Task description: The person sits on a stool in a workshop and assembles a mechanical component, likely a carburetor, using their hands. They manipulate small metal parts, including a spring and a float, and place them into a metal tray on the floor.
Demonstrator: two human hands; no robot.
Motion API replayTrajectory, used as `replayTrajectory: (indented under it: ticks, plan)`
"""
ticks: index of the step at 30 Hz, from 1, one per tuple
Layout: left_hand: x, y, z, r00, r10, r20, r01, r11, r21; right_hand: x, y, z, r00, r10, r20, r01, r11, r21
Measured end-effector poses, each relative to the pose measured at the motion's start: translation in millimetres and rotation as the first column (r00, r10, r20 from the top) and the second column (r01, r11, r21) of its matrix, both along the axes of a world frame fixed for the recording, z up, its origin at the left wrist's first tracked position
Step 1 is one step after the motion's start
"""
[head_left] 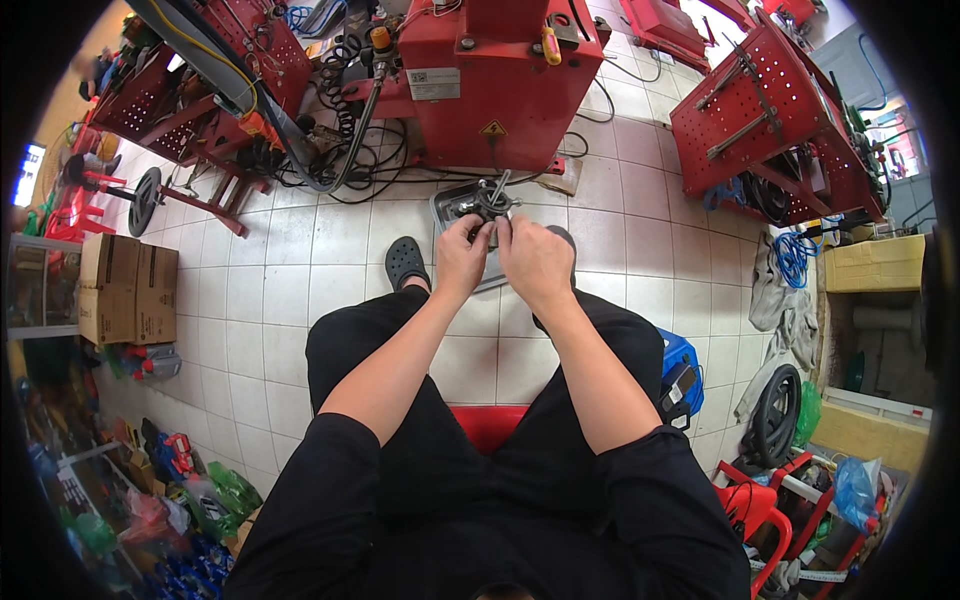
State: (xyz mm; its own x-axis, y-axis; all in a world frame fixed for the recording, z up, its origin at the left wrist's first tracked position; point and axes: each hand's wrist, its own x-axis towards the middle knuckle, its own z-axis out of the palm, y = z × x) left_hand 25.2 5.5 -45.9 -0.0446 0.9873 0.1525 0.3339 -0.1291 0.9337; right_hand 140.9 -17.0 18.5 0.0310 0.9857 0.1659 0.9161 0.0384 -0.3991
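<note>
My left hand (463, 256) and my right hand (537, 262) are close together in front of me, fingers closed in a pinch on a small metal part. Its kind is too small to tell, and my fingers partly hide it. Just beyond the fingertips are dark and shiny metal pieces (488, 203), with a thin bright rod sticking up among them. Beneath the hands a grey tray (440, 212) rests on the tiled floor, between my feet.
A red machine (500, 110) stands straight ahead, black cables (385, 172) lying by its base. Red perforated racks (745, 120) flank it. Cardboard boxes (128, 290) are stacked at left. On the right are a blue case (682, 362) and a black ring (777, 415).
</note>
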Motion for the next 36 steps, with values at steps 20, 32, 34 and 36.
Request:
replayTrajectory:
  ticks: [20,32,34,36]
  plan:
    - [-3.8,0.9,-5.4,0.999,-0.009,0.034,0.009,1.0,-0.015,-1.6,-1.6,11.9,0.989,-0.02,-0.146,0.007,0.996,-0.088]
    - [-6.5,-0.7,51.2,0.999,-0.034,0.023,0.028,0.972,0.234,-4.9,-16.6,41.8,0.92,0.008,-0.392,0.026,0.996,0.082]
    - [-7.1,-0.9,51.2,0.999,-0.044,0.017,0.039,0.967,0.251,-3.9,-16.3,38.9,0.917,0.014,-0.4,0.014,0.998,0.069]
    - [-8.4,-0.2,47.8,0.998,-0.063,0.014,0.056,0.955,0.29,-4.5,-16.7,41.8,0.906,-0.004,-0.424,0.028,0.998,0.052]
